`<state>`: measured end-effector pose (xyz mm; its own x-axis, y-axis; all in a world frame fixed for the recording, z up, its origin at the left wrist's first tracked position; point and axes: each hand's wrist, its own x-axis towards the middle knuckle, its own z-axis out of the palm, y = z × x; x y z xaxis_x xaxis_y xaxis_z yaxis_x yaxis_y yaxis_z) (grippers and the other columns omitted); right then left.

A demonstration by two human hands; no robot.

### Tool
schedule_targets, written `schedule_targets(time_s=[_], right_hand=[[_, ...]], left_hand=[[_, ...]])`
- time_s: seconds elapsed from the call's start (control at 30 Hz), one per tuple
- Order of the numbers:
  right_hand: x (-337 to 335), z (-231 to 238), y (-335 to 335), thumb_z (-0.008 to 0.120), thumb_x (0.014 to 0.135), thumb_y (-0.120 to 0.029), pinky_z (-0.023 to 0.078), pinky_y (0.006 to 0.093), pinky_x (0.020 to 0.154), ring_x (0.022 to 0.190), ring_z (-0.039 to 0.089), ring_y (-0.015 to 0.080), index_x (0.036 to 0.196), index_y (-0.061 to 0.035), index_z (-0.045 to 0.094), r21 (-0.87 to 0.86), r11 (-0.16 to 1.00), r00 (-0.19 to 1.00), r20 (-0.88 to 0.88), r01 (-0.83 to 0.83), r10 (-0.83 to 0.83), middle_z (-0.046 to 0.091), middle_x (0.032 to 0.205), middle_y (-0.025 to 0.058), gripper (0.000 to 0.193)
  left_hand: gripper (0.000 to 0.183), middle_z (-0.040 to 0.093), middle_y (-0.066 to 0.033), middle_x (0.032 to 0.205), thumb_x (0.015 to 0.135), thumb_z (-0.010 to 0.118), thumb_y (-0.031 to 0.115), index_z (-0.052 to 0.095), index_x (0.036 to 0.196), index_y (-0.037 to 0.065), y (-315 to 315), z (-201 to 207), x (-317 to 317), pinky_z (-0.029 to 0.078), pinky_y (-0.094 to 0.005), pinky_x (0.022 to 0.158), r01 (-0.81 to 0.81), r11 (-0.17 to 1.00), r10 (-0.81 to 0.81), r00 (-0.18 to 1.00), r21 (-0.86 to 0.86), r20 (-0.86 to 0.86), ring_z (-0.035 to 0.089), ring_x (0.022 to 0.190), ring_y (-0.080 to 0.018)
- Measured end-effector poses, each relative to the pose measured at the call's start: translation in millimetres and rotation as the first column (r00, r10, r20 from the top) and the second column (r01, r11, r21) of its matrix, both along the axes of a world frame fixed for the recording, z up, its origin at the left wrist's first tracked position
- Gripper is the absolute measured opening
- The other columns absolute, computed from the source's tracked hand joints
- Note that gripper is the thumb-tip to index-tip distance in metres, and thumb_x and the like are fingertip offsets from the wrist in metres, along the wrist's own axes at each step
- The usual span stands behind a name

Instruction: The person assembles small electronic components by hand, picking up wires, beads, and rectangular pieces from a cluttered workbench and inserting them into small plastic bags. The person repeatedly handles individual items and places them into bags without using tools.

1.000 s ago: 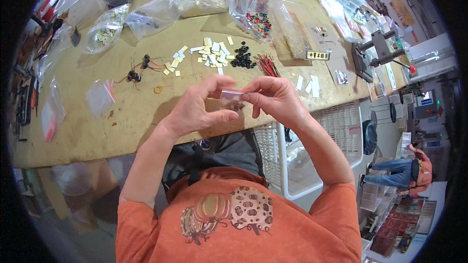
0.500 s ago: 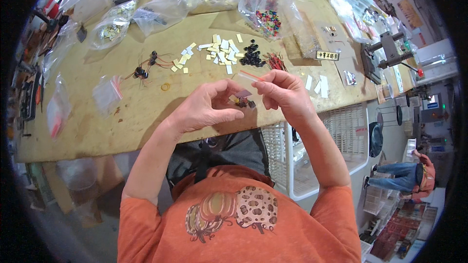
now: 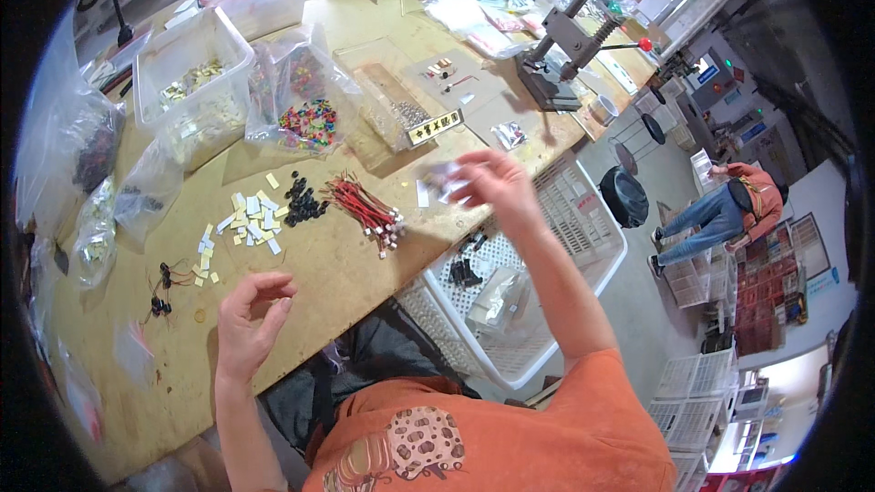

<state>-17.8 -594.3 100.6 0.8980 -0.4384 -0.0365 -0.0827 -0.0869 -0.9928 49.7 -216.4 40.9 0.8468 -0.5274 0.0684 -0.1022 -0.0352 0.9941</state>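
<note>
My right hand [image 3: 497, 189] is stretched out over the right part of the table, fingers pinched on a small clear plastic bag [image 3: 440, 179] blurred by motion; its contents cannot be made out. White strips [image 3: 422, 194] lie right under it. Nearer the front edge, my left hand [image 3: 251, 321] hovers over the table with bent fingers and the thumb apart, nothing visible in it. Between the hands lie red wire leads with white connectors [image 3: 366, 211], a heap of black round parts [image 3: 303, 199] and pale yellow and white rectangles [image 3: 254, 219].
A black-and-red wired cluster [image 3: 161, 290] lies at left. Behind stand clear tubs [image 3: 146, 91], a bag of coloured parts [image 3: 310, 120] and a tray [image 3: 365, 118]. A hand press [image 3: 551, 59] stands far right. A white basket [image 3: 510, 360] is below the edge; another person [image 3: 736, 205] stands beyond.
My view has turned right. My right hand has moved away from my left, carrying the small bag to the right. The small dark parts have left my left hand.
</note>
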Motion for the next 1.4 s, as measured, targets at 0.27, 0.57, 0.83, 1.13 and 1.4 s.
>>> schedule_targets(time_s=[0.27, 0.57, 0.83, 1.13, 1.4], right_hand=[[13, -67, -221, 0.058, 0.099, -0.014, 0.057, 0.0395, 0.073, 0.081, 0.072, 0.0296, 0.111, -0.0064, 0.072, -0.875, 0.249, 0.84, 0.265, 0.416, -0.474, 0.074, 0.096, 0.0148, 0.02], [32, -123, -225, 0.052, 0.097, -0.016, 0.053, 0.0495, 0.08, 0.089, 0.065, 0.0428, 0.098, -0.0029, 0.07, -0.894, 0.259, 0.903, 0.274, 0.366, -0.331, 0.069, 0.093, 0.022, 0.023], [7, -85, -160, 0.054, 0.1, -0.003, 0.044, 0.0401, 0.106, 0.125, 0.059, 0.0296, 0.129, -0.0003, 0.062, -0.852, 0.319, 0.909, 0.4, 0.415, -0.113, 0.063, 0.133, 0.0159, 0.03], [-3, -42, 46, 0.053, 0.101, -0.001, 0.046, 0.0371, 0.104, 0.119, 0.062, 0.026, 0.119, -0.0005, 0.066, -0.864, 0.501, 0.913, 0.244, 0.051, 0.327, 0.067, 0.126, 0.0156, 0.023], [2, -35, 140, 0.059, 0.092, 0.006, 0.049, 0.0417, 0.1, 0.11, 0.066, 0.0314, 0.105, -0.0014, 0.069, -0.836, 0.528, 0.846, 0.169, -0.149, 0.506, 0.071, 0.113, 0.0139, 0.018]], left_hand=[[0.02, 0.073, -0.0074, 0.096, 0.088, 0.067, -0.005, 0.069, 0.108, -0.002, -8, 0, 1, 0.056, -0.0269, 0.082, -0.022, 0.996, 0.016, 0.997, 0.089, 0.073, 0.071, 0.091, -0.0136], [0.016, 0.073, -0.0104, 0.093, 0.089, 0.069, 0.001, 0.071, 0.105, 0.0, -2, 3, 2, 0.056, -0.0285, 0.077, -0.071, 0.96, 0.005, 0.971, 0.269, 0.241, 0.07, 0.086, -0.0166], [0.009, 0.07, -0.0134, 0.089, 0.089, 0.068, 0.014, 0.068, 0.09, 0.004, 5, -5, 8, 0.054, -0.0406, 0.075, -0.137, 0.97, -0.003, 0.821, 0.202, 0.571, 0.068, 0.084, -0.0314], [0.017, 0.063, -0.0096, 0.078, 0.083, 0.077, 0.015, 0.064, 0.083, 0.004, 139, 0, -25, 0.051, -0.0422, 0.073, -0.855, 0.485, 0.545, 0.458, 0.181, 0.702, 0.064, 0.077, -0.0258], [0.016, 0.065, -0.0092, 0.081, 0.083, 0.075, 0.017, 0.063, 0.084, 0.006, 221, -24, -15, 0.048, -0.0431, 0.075, -0.863, 0.304, 0.598, 0.503, 0.404, 0.625, 0.061, 0.082, -0.0309]])
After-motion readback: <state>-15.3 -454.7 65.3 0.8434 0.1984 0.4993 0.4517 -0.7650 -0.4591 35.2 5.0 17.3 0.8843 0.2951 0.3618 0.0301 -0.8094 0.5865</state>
